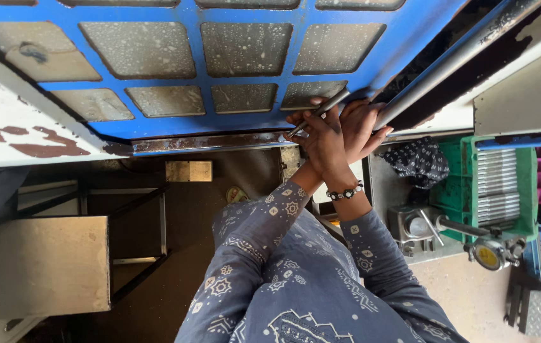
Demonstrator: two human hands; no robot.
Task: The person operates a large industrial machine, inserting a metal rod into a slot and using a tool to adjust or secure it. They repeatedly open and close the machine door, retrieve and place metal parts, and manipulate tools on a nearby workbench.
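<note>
while both hands meet at the lower edge of the blue grid door [175, 121], the left hand [322, 141] wraps its fingers tight round a thin metal rod [321, 110]. long axis runs diagonally, its upper end pointing up-right toward the long steel handle bar [435, 70]. the right hand [360, 124] sits just behind; its grip i cannot tell. speckled glass panes above. to the right, a green crate [527, 184] of metal rods on a bench; dark floor [156, 305] below.
</note>
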